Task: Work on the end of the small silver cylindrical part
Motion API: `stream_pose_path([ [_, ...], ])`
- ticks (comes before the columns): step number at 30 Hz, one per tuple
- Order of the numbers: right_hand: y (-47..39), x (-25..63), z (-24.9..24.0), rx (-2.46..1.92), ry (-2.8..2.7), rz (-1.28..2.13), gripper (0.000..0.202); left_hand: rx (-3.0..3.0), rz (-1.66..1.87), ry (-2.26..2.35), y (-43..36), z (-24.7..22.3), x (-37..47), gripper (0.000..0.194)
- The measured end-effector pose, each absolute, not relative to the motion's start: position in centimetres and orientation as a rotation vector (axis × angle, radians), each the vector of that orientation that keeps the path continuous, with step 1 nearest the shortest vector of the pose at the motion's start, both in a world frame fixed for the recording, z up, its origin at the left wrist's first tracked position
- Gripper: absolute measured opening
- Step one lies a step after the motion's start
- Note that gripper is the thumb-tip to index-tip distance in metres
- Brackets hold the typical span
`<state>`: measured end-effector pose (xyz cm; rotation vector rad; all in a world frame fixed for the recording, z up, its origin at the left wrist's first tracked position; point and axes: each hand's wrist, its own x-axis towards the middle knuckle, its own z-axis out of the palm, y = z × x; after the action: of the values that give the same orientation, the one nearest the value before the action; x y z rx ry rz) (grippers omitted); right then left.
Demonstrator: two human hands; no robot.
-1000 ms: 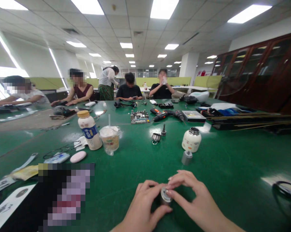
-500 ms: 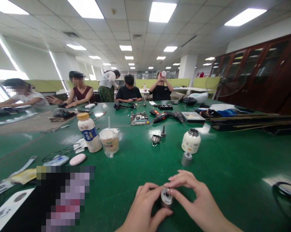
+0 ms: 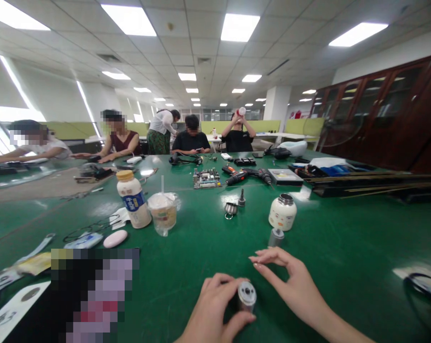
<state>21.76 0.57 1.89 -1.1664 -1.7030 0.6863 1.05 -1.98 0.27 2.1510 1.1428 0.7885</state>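
A short grey metal cylinder [image 3: 247, 296] stands upright on the green table, small holes showing in its flat top. My left hand [image 3: 215, 305] grips it from the left, fingers and thumb curled round its sides. Up and to the right of it, apart from the cylinder, is my right hand [image 3: 290, 281]. Its thumb and index fingertips are pinched close together; whether something small lies between them I cannot make out. Just beyond that hand stands a second grey metal cylinder [image 3: 276, 237], partly hidden by the fingers.
Beyond are a cream jar [image 3: 282, 212], a small metal pot-shaped piece [image 3: 230, 209] and a dark fitting [image 3: 241, 198]. Drills [image 3: 237, 176] and a circuit board [image 3: 206, 178] lie farther off. A bottle [image 3: 134, 200] and lidded cup [image 3: 163, 214] stand left. Several people sit across.
My right hand has lifted off the cylinder's top and drawn to the right. The top face now shows its holes plainly. My left hand keeps its grip on the cylinder.
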Motion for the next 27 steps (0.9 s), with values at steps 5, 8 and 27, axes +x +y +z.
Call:
stream_pose_path([
  [5,-1.4,20.6,3.5,-1.112,-1.829,0.689,0.003,2.148,0.84,1.11,-2.2,0.2,1.1,0.046],
  [8,-1.9,20.1,3.5,-1.118,-1.894,0.678,0.005,2.156,0.848,1.097,-2.3,0.3,1.2,0.044],
  [27,-2.0,20.1,3.5,-1.18,-1.798,0.692,0.005,2.167,0.841,1.112,-2.4,0.5,1.2,0.043],
])
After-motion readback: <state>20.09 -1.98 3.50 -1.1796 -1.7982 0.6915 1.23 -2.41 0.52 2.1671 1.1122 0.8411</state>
